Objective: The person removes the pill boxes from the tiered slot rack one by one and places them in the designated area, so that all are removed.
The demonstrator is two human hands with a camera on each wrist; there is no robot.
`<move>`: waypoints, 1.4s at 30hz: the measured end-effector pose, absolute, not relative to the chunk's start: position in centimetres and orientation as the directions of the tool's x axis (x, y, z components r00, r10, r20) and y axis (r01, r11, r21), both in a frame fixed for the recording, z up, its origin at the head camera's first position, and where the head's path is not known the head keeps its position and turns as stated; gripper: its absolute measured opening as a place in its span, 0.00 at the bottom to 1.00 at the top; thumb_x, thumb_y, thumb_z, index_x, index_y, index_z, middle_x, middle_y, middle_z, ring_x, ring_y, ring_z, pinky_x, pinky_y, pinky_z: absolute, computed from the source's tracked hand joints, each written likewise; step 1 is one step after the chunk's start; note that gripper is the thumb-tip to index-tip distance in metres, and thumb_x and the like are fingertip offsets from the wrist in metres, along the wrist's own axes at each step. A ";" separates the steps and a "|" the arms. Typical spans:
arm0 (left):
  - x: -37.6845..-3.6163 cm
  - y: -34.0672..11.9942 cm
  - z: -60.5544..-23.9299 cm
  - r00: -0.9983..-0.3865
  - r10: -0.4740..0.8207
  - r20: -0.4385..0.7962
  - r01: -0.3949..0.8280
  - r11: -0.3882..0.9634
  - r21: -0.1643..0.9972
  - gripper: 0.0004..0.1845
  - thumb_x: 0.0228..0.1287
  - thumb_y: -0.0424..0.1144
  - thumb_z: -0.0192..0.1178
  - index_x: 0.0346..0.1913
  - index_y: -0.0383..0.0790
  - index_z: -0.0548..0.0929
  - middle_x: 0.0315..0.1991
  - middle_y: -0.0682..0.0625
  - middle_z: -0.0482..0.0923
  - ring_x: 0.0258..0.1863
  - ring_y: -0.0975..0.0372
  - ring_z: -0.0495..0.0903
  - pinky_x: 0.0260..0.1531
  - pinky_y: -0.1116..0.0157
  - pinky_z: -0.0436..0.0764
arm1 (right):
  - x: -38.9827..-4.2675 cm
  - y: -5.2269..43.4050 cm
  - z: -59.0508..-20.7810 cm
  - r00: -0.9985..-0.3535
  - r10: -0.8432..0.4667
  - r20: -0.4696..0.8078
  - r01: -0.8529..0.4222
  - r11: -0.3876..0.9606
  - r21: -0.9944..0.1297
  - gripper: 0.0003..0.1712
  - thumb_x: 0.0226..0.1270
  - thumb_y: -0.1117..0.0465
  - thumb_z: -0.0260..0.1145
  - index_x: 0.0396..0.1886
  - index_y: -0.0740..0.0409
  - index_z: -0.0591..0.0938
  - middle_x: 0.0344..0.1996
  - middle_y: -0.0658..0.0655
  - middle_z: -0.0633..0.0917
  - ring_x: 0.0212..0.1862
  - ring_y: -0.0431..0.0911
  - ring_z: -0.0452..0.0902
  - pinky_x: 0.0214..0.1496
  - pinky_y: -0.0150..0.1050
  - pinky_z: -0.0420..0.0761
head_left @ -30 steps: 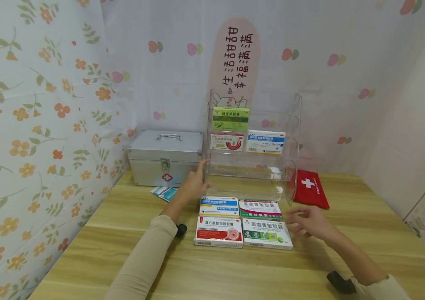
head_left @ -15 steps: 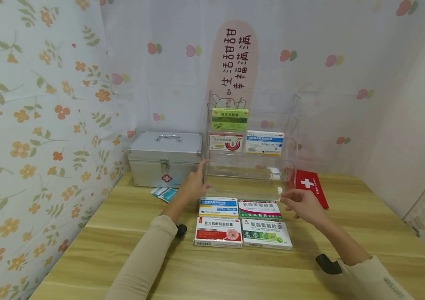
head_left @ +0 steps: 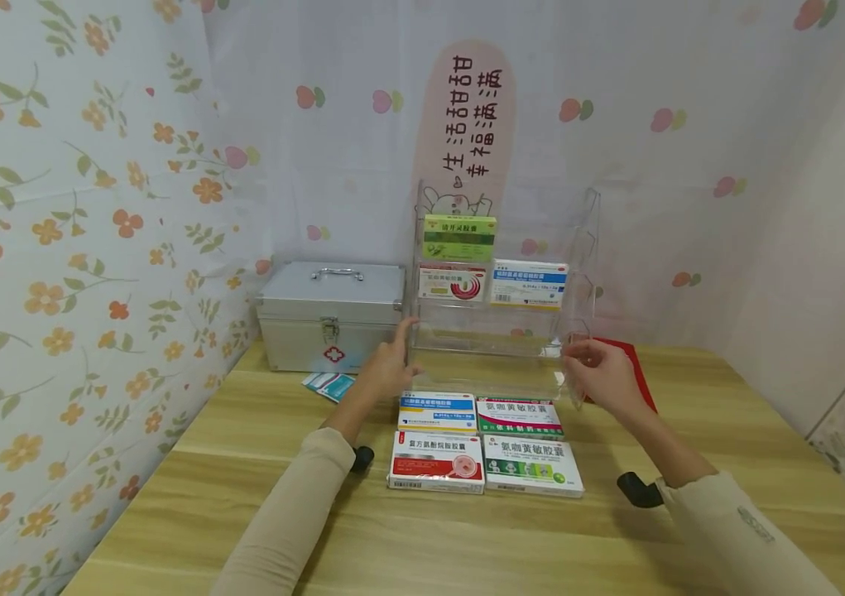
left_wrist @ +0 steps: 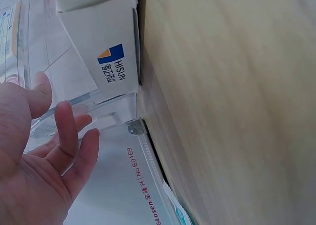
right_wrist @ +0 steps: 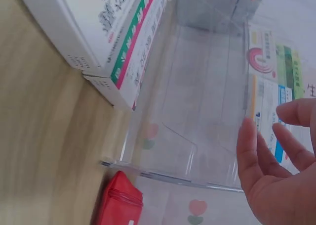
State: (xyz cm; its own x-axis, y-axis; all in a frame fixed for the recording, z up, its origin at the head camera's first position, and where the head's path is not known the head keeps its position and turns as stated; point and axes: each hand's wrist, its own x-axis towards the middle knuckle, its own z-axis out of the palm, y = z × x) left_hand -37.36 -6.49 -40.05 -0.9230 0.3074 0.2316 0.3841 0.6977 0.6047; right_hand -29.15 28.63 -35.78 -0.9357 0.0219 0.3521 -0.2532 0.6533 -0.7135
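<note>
Both hands sit with a loose, open grip at the sides of the clear acrylic rack [head_left: 500, 331]: the left hand [head_left: 391, 364] rests its straight fingers against the rack's left edge, and the right hand [head_left: 597, 374] is at the right edge with fingers relaxed, holding nothing. Whether the right fingers actually touch the plastic I cannot tell.

From the head view the rack stands at 12 o'clock on the bench [head_left: 243, 497], with a green box [head_left: 459, 237] on its top tier and a red-and-white box [head_left: 452, 282] beside a blue-and-white box [head_left: 528, 283] on the tier below. Its lower tiers hold no boxes.

Four medicine boxes [head_left: 487, 443] lie flat in a square just in front of the rack, between the two forearms. A silver case [head_left: 330, 314] stands at 10 o'clock. A red pouch [right_wrist: 118, 202] lies behind the right hand; the right wrist view shows it just beside the rack's base.

The left wrist view alone shows a box end printed HISUN [left_wrist: 106, 52] next to the rack wall.
</note>
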 end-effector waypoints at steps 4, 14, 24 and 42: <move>-37.4 -6.6 -40.0 -0.926 0.304 0.223 0.376 0.700 0.607 0.48 0.65 0.37 0.67 0.76 0.62 0.44 0.19 0.44 0.74 0.14 0.58 0.73 0.13 0.65 0.71 | -30.3 28.0 -35.5 -0.919 0.059 0.390 -0.255 0.666 -0.701 0.22 0.73 0.51 0.62 0.56 0.63 0.81 0.52 0.66 0.82 0.48 0.59 0.79 0.43 0.39 0.84; -37.4 -6.5 -40.1 -0.924 0.307 0.227 0.381 0.692 0.614 0.49 0.65 0.38 0.67 0.76 0.62 0.44 0.19 0.44 0.74 0.15 0.57 0.74 0.15 0.64 0.73 | -32.7 26.5 -34.9 -0.860 0.072 0.505 -0.343 0.651 -0.677 0.22 0.70 0.61 0.64 0.60 0.65 0.78 0.64 0.66 0.74 0.58 0.64 0.73 0.55 0.59 0.78; -37.6 -6.4 -40.0 -0.938 0.288 0.195 0.345 0.700 0.626 0.49 0.66 0.39 0.66 0.76 0.65 0.42 0.21 0.43 0.75 0.15 0.57 0.74 0.14 0.65 0.73 | -34.8 25.7 -33.5 -0.829 0.073 0.554 -0.361 0.687 -0.631 0.26 0.70 0.62 0.62 0.66 0.64 0.74 0.66 0.66 0.70 0.51 0.65 0.79 0.47 0.56 0.82; -37.5 -6.2 -40.2 -0.934 0.292 0.205 0.354 0.698 0.622 0.49 0.67 0.39 0.66 0.76 0.65 0.42 0.18 0.44 0.74 0.13 0.58 0.72 0.13 0.65 0.71 | -37.7 26.3 -31.0 -0.827 -0.014 0.562 -0.361 0.779 -0.513 0.27 0.65 0.62 0.69 0.63 0.65 0.77 0.71 0.75 0.58 0.72 0.72 0.49 0.66 0.72 0.52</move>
State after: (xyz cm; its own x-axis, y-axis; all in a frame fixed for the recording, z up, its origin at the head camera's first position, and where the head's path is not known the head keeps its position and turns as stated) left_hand -37.53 -6.25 -40.19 -0.9343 0.2917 0.2048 0.3544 0.6981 0.6221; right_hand -37.70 26.28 -31.05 -0.8273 -0.0140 0.5616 -0.3612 0.7789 -0.5127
